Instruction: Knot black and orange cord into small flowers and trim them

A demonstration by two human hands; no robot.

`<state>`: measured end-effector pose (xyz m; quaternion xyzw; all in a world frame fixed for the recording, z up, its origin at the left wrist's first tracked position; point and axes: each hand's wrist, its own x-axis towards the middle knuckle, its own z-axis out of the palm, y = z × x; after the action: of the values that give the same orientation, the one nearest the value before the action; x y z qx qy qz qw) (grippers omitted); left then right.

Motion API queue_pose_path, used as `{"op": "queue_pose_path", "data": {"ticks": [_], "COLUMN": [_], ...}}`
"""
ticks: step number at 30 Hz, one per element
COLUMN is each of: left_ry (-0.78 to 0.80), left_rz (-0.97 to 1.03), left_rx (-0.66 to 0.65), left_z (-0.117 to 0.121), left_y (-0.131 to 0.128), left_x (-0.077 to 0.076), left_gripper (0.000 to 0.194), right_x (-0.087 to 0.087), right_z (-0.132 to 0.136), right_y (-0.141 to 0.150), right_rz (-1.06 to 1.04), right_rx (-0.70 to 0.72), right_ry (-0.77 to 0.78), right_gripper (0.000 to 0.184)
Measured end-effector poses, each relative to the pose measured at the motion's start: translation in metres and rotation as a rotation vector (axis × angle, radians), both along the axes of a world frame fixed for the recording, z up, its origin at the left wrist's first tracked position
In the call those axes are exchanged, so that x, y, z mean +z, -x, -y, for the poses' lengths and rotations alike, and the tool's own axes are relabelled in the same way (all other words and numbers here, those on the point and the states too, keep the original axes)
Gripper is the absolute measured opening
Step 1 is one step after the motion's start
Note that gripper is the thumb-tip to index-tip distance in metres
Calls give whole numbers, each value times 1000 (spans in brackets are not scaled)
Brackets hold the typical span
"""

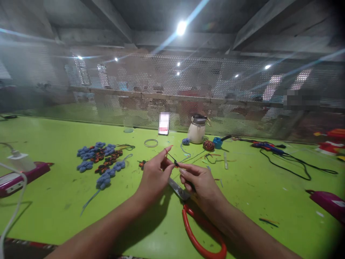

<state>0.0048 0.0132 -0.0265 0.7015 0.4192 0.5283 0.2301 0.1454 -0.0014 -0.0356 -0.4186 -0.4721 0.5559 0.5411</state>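
My left hand is closed in a pinch, with dark and orange yarn looped over its raised index finger and stretched down to a small dark knot of yarn. At that knot the fingertips of both hands nearly meet. My right hand is curled, thumb and index finger pressed together beside the knot; whatever lies inside its fingers is mostly hidden. Beneath the hands lie large scissors with red handles, their blades partly covered. A small dark-orange crocheted flower rests just left of my left hand.
Blue and dark-orange crocheted flowers lie to the left. Behind the hands are a multicoloured yarn ball, a pale jar, a blue pot and a propped phone. Purple power strips and a corded blue tool flank them.
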Motion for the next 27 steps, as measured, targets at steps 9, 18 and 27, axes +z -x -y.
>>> {"op": "queue_pose_path", "data": {"ticks": [9, 18, 27], "left_ry": [473, 321, 291], "left_rz": [450, 222, 188], "left_rx": [-262, -155, -143], "left_z": [-6, -11, -9], "left_y": [8, 15, 16], "left_x": [13, 16, 19], "left_gripper": [65, 52, 48], "right_x": [1, 5, 14], "right_z": [-1, -3, 0], "right_y": [-4, -24, -32], "right_rz": [167, 834, 1138], "right_rx": [-96, -73, -11], "right_ry": [-192, -773, -799], "right_gripper": [27, 31, 41]}}
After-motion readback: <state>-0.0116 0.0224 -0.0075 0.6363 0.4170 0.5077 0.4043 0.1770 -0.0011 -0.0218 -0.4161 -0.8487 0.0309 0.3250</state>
